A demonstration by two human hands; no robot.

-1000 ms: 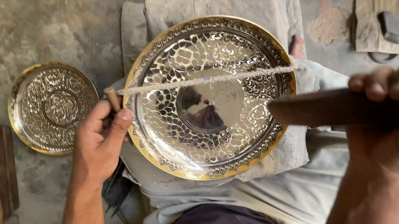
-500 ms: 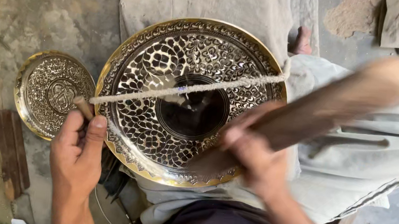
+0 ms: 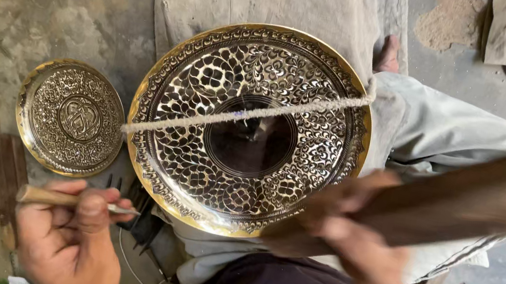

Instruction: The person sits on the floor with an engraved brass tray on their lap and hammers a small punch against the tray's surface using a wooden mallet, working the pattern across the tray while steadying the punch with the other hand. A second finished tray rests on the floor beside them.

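Two engraved brass plates are showing in the head view. A large round plate (image 3: 248,127), patterned with leaves and flowers around a dark plain centre, is lying on the person's lap over pale cloth (image 3: 278,1). A pale cord (image 3: 244,114) is stretching across its face from the left rim to the upper right rim. A smaller engraved plate (image 3: 71,118) is sitting on the ground just beside it, to the left. The left hand (image 3: 72,242) is curling its fingers around a thin wooden-handled tool (image 3: 72,202), thumb pressing on top, its metal tip pointing toward the large plate's lower left edge. The right hand (image 3: 348,231), blurred, is gripping a long dark wooden stick (image 3: 479,196) near the plate's lower right rim.
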